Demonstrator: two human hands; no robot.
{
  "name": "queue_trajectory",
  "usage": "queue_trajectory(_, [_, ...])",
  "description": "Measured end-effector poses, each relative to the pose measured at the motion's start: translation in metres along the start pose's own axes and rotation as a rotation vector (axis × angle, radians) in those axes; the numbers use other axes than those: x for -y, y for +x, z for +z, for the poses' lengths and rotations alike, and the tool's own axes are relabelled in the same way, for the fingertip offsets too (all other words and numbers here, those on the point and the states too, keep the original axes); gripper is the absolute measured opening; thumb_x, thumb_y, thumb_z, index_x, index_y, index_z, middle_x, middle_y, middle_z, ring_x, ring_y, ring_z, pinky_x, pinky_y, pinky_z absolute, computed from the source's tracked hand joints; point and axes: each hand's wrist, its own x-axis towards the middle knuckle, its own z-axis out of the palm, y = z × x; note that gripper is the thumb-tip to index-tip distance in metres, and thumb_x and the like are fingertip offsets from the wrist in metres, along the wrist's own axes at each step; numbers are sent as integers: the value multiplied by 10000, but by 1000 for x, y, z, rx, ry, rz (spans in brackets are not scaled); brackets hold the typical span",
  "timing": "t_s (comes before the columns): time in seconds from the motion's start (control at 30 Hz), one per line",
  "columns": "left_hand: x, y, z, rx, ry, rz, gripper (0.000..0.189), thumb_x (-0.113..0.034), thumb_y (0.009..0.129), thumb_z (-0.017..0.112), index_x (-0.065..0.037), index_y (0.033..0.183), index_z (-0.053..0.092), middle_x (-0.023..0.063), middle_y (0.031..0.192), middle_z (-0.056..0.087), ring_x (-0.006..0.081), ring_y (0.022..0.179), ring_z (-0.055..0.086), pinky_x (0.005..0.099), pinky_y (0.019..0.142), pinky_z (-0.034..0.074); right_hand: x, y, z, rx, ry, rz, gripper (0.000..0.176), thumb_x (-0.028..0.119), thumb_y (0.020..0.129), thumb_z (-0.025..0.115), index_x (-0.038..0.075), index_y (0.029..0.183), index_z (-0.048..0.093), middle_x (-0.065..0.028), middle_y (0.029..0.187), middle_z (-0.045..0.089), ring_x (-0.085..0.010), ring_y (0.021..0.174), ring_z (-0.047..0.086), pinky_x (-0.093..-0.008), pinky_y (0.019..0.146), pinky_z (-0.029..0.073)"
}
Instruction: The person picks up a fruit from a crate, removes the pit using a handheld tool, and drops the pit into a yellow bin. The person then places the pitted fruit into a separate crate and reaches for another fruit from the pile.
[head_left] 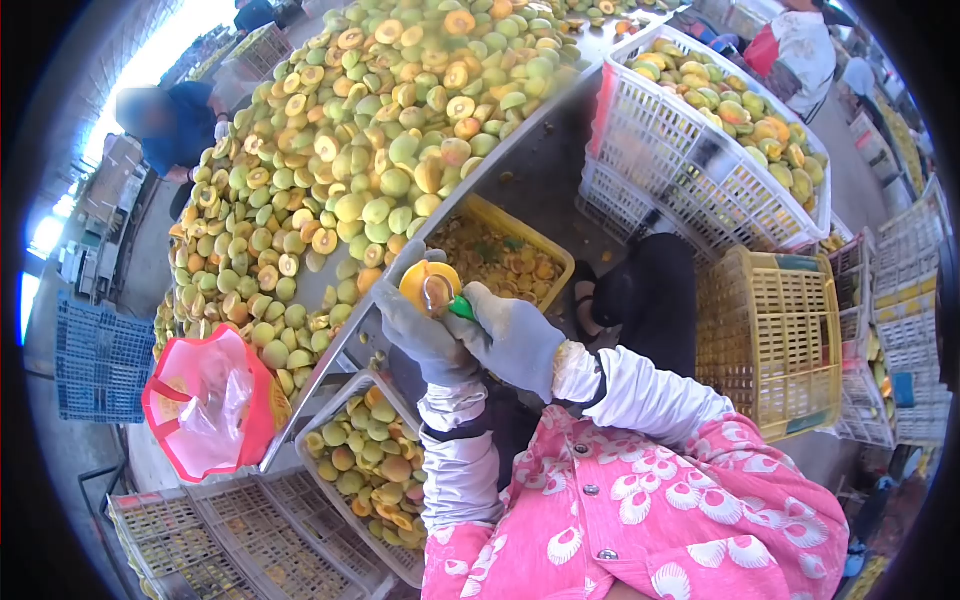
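Both my hands wear grey gloves and meet above the near edge of the metal table (505,165). My left hand (415,338) is closed around a yellow-orange peach half (445,280), its cut face up. In my right hand (518,342) is a pitting tool with a green handle (461,308). The tool's metal loop lies against the cut face, around the middle of the fruit. Piled across the table are many green-yellow peach halves (350,208), some cut side up. Below my hands, a yellow crate (563,275) holds small orange-brown fruit pieces.
A white crate of peaches (690,150) stands on another crate at right, near a yellow crate (790,330). Beside my left sleeve is a crate of peaches (365,460). A pink container (165,400) with clear plastic sits at the table's left corner. A person in dark blue (185,125) is across the table.
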Motion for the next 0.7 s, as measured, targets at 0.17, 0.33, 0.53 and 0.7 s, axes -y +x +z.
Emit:
queue_trajectory(0.17, [-11, 7, -4, 130, 167, 124, 653, -476, 1051, 273, 79, 1127, 609, 162, 940, 660, 201, 831, 596, 307, 792, 493, -1, -1, 3, 23, -14, 8, 310, 325, 1004, 510, 24, 932, 500, -287, 741, 608, -477, 747, 615, -505, 597, 479])
queue_trajectory(0.33, [-27, 25, -17, 399, 411, -36, 589, -383, 1054, 307, 63, 960, 681, 149, 1002, 688, 201, 837, 628, 304, 792, 504, 11, 6, -16, 308, 230, 271, 367, 379, 1029, 471, 19, 1012, 537, -153, 692, 611, -289, 560, 618, -389, 494, 474])
queue_trajectory(0.53, [-26, 5, -5, 158, -3, -207, 546, -445, 1035, 409, 32, 1026, 674, 115, 902, 673, 155, 762, 629, 251, 723, 508, 23, 4, -19, 415, 481, 449, 371, 410, 1034, 454, 52, 1026, 550, -2, 675, 513, -112, 499, 514, -274, 459, 462])
queue_trajectory(0.7, [-19, 8, -19, 241, 346, -183, 498, -426, 1019, 485, 37, 1015, 667, 104, 829, 666, 146, 699, 621, 242, 634, 510, 9, 6, -38, 669, 732, 676, 435, 481, 1012, 470, 56, 955, 540, 30, 627, 430, -75, 471, 418, -260, 443, 440])
